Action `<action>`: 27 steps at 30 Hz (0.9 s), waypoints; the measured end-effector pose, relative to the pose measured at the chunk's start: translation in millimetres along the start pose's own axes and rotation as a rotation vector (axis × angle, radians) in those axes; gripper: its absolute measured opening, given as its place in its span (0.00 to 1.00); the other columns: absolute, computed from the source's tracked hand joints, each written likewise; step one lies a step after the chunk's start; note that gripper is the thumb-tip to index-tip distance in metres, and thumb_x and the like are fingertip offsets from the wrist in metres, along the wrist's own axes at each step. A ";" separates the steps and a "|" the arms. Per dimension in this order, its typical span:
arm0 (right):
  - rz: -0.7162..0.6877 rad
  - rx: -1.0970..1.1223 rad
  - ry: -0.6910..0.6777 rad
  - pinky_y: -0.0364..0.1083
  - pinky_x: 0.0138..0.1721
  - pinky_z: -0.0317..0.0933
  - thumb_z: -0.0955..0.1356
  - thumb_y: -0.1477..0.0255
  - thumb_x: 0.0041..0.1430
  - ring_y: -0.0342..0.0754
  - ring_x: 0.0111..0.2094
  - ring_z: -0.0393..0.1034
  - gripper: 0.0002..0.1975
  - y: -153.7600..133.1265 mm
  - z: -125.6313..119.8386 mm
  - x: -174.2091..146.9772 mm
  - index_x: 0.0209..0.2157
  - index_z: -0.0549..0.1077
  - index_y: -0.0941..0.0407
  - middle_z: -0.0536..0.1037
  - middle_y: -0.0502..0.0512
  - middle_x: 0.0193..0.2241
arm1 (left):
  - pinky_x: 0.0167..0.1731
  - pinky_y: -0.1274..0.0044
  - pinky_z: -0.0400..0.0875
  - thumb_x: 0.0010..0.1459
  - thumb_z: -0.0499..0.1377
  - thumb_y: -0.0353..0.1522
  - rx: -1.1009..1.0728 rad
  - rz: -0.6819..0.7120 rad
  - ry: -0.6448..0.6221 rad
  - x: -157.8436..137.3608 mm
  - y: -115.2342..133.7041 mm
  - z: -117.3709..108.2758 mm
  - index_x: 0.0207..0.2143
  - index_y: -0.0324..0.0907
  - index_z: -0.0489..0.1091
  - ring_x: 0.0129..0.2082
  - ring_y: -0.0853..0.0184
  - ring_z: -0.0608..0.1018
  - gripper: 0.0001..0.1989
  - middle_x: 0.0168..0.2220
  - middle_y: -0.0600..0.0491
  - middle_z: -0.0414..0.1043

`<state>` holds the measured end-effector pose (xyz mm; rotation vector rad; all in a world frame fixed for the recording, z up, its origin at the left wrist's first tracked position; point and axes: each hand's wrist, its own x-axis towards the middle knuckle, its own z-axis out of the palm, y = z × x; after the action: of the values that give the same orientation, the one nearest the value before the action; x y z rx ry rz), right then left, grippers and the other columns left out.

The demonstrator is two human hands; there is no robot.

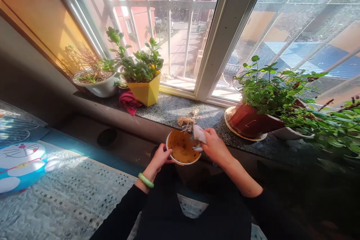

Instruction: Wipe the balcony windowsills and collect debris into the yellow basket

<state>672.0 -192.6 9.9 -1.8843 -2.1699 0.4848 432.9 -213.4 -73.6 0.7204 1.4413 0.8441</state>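
Observation:
A round tub (180, 146) with a white rim and an orange-brown inside is tilted toward me at the sill's front edge. Dark specks dot its inner wall. My left hand (160, 158), with a green bangle at the wrist, grips the rim on the left side, thumb over the edge. At the right rim, my right hand (215, 146) is closed around a crumpled white cloth or tissue (199, 135), partly hidden by the fingers. Just beyond the tub, a brown clump of dried roots (185, 121) lies on the sill.
Along the stone windowsill (171, 110) stand a yellow pot (147, 89), a white pot (102, 85) and a red-brown pot (250, 118) of leafy plants. A dark red cloth (129, 102) hangs over the edge. To the left, a blue plush toy (22, 165) lies on a patterned bedspread (78, 183).

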 end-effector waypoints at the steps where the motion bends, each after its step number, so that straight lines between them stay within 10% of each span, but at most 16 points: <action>1: -0.014 0.024 0.003 0.44 0.41 0.63 0.64 0.75 0.61 0.48 0.39 0.72 0.19 3.0 -2.4 -1.7 0.54 0.72 0.54 0.70 0.59 0.50 | 0.24 0.72 0.81 0.56 0.64 0.26 0.004 -0.002 0.004 -0.1 0.3 -0.1 0.34 0.39 0.62 0.25 0.71 0.77 0.11 0.35 0.52 0.69; 7: -0.013 0.022 0.091 0.46 0.45 0.64 0.64 0.73 0.63 0.52 0.43 0.72 0.18 25.1 -27.6 18.8 0.53 0.74 0.54 0.70 0.60 0.52 | 0.24 0.72 0.81 0.56 0.65 0.26 -0.011 -0.008 0.002 0.8 0.3 -0.3 0.34 0.39 0.62 0.24 0.70 0.78 0.11 0.34 0.53 0.70; 16: 0.292 -0.237 0.058 0.54 0.50 0.64 0.64 0.75 0.64 0.61 0.55 0.67 0.22 42.4 -40.6 130.4 0.60 0.69 0.56 0.63 0.66 0.62 | 0.23 0.75 0.81 0.59 0.60 0.24 -0.007 -0.022 0.005 -0.6 2.9 0.4 0.35 0.38 0.62 0.25 0.72 0.77 0.08 0.34 0.53 0.70; 27: 0.022 -0.187 0.037 0.52 0.52 0.60 0.66 0.79 0.55 0.56 0.50 0.68 0.29 66.3 -13.6 128.8 0.58 0.73 0.48 0.68 0.53 0.61 | 0.22 0.74 0.81 0.58 0.60 0.23 0.013 -0.011 -0.005 3.4 1.1 -1.7 0.36 0.37 0.64 0.27 0.71 0.78 0.07 0.40 0.49 0.69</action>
<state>718.5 -56.1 -9.2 -1.9958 -2.2418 0.2563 431.0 -210.0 -74.6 0.7229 1.4459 0.8243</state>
